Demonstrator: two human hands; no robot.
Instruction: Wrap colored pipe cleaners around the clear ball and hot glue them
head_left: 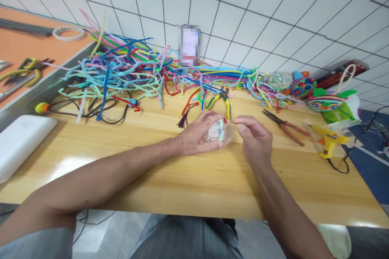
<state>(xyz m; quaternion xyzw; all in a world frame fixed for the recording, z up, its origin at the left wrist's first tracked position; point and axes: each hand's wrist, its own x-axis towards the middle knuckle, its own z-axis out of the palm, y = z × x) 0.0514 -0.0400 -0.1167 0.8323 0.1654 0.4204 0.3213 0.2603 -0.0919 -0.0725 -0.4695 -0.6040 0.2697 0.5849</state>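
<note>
My left hand is wrapped around a clear, rounded plastic ball, held just above the wooden table. On the ball show a pale green strip, some blue bits and a small red piece near the top. To its right, my right hand has thumb and forefinger pinched together close to the ball's upper edge. Whatever the pinch may hold is too small to make out. Behind the ball lie yellow-and-green handled pliers, with a dark purple tassel to their left.
Coloured pipe cleaners are heaped along the wall. On the right are red-handled pliers, a yellow glue gun and a decorated striped ball. A white power bank and black cord lie left. A phone stands behind.
</note>
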